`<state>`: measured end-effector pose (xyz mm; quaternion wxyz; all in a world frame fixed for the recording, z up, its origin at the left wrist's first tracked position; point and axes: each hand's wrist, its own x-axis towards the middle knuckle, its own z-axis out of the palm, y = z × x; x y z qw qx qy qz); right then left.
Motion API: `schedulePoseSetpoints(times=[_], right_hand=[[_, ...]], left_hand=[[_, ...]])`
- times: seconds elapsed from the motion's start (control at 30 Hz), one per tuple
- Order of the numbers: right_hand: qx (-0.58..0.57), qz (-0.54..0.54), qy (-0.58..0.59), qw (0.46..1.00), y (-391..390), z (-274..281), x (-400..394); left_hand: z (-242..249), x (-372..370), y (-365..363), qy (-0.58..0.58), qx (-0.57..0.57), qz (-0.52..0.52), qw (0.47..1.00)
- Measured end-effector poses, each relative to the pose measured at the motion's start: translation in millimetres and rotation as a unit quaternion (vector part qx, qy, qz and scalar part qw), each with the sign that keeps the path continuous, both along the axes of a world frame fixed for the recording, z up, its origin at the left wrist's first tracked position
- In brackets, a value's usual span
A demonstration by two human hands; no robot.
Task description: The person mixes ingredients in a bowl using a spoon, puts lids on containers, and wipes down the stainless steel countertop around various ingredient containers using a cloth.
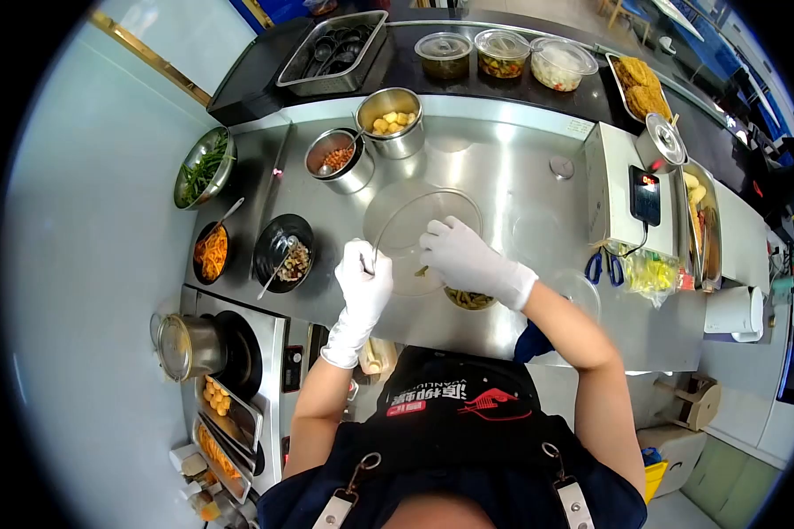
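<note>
Both hands wear white gloves. My left hand (364,275) is closed on the rim of a clear round container (403,251), which is tilted over the steel counter (520,159). My right hand (459,251) is beside it on the right, fingers bent and pressed together over the container's opening; what they hold, if anything, is hidden. A small green-brown piece (422,271) shows just below its fingertips. Under my right wrist is a bowl of green-brown strips (469,300), partly covered. A clear round lid (580,295) lies on the counter to the right.
Left are a black bowl with a spoon (282,254), a bowl of orange shreds (212,254) and a bowl of greens (205,169). Steel pots (390,123) stand behind. On the right are blue-handled scissors (604,267) and a box with a phone-like display (645,196). Lidded tubs (501,55) line the back shelf.
</note>
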<state>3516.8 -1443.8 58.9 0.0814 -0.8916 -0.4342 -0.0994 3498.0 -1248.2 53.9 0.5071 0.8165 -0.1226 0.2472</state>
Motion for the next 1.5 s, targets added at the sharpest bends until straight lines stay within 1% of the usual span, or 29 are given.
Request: schedulePoseSetpoints(times=[0.07,0.1,0.17,0.2,0.23,0.27,0.3,0.33,0.37,0.43,0.47,0.53,0.63,0.67,0.73,0.77,0.83,0.9,0.97,1.03,1.1,1.17,1.23,1.3,1.33,1.37,1.43,1.5], right_hand=[[0.121,0.011,0.036,0.992,-0.8,25.5,-8.8],[0.181,0.013,0.053,0.982,-2.8,41.2,-15.3],[0.26,0.056,0.037,0.963,-7.1,85.3,-29.4],[0.287,0.08,0.05,0.953,-11.9,111.6,-39.6],[0.314,0.103,0.063,0.942,-16.2,135.8,-50.8],[0.335,0.133,0.052,0.931,-19.5,153.5,-61.3],[0.354,0.164,0.041,0.92,-22.0,167.5,-70.1],[0.371,0.197,0.057,0.906,-25.6,177.8,-76.5],[0.388,0.229,0.074,0.89,-28.3,185.8,-82.4],[0.387,0.266,0.083,0.879,-30.7,199.8,-88.3],[0.467,0.253,0.071,0.845,-15.8,189.8,-94.4],[0.531,0.23,0.022,0.815,-7.9,181.9,-92.3],[0.577,0.219,0.053,0.785,-9.6,178.8,-94.3],[0.579,0.213,0.072,0.784,-10.6,176.9,-94.1],[0.587,0.224,0.066,0.775,-11.2,173.5,-92.0],[0.594,0.241,0.04,0.767,-10.3,172.2,-88.6],[0.586,0.25,0.043,0.769,-17.3,173.2,-82.3],[0.553,0.231,0.098,0.794,-39.4,179.3,-79.9],[0.579,0.174,0.111,0.788,-54.2,172.5,-80.9],[0.579,0.088,0.105,0.803,-71.7,160.0,-87.7],[0.545,-0.001,0.058,0.837,-96.7,143.6,-99.4],[0.592,-0.171,0.087,0.783,-115.6,114.8,-122.4],[0.659,-0.316,0.099,0.675,-134.3,87.6,-148.5],[0.752,-0.373,0.057,0.54,-151.6,49.7,-172.5],[0.781,-0.39,0.054,0.484,-162.0,35.6,-185.2],[0.791,-0.422,0.037,0.441,-172.9,15.9,-200.3],[0.831,-0.453,0.028,0.322,-185.7,-15.6,-229.8],[0.881,-0.44,0.043,0.168,-196.1,-51.3,-264.6]], left_hand=[[-4.8,8.9,6.9,-0.009,-0.014,0.019,1.0],[-16.0,14.1,12.4,0.024,-0.05,0.024,0.998],[-9.9,19.6,12.4,0.049,-0.109,0.015,0.993],[-6.2,22.0,12.3,0.043,-0.092,0.021,0.995],[-0.9,23.2,11.2,0.061,-0.095,0.028,0.993],[-6.5,28.4,13.1,0.054,-0.11,0.021,0.992],[-14.8,34.7,16.8,0.047,-0.126,0.015,0.991],[-20.2,40.2,19.6,0.057,-0.142,0.014,0.988],[-17.4,43.1,17.9,0.067,-0.146,0.013,0.987],[-15.0,51.0,14.3,0.084,-0.17,0.009,0.982],[-14.2,55.6,11.6,0.074,-0.172,0.006,0.982],[-15.2,64.7,10.2,0.079,-0.168,0.004,0.983],[-17.6,73.7,5.9,0.104,-0.184,0.0,0.977],[-22.0,77.3,6.1,0.106,-0.188,-0.005,0.976],[-24.5,81.7,2.1,0.114,-0.192,-0.011,0.975],[-23.1,82.0,-1.8,0.12,-0.192,-0.012,0.974],[-23.3,83.0,-5.5,0.127,-0.187,-0.014,0.974],[-26.1,87.0,-12.2,0.131,-0.179,-0.025,0.975],[-27.9,90.2,-20.3,0.132,-0.177,-0.044,0.974],[-33.3,95.8,-27.0,0.123,-0.161,-0.063,0.977],[-36.4,100.6,-37.0,0.157,-0.184,-0.077,0.967],[-36.9,104.0,-51.3,0.194,-0.206,-0.094,0.954],[-30.3,101.0,-73.7,0.237,-0.194,-0.122,0.944],[-24.1,99.0,-102.0,0.267,-0.191,-0.157,0.931],[-35.5,102.1,-116.0,0.249,-0.182,-0.189,0.932],[-40.2,100.7,-130.1,0.268,-0.171,-0.217,0.923],[-45.6,88.6,-164.8,0.301,-0.146,-0.274,0.902],[-49.3,67.1,-202.7,0.339,-0.145,-0.323,0.872]])
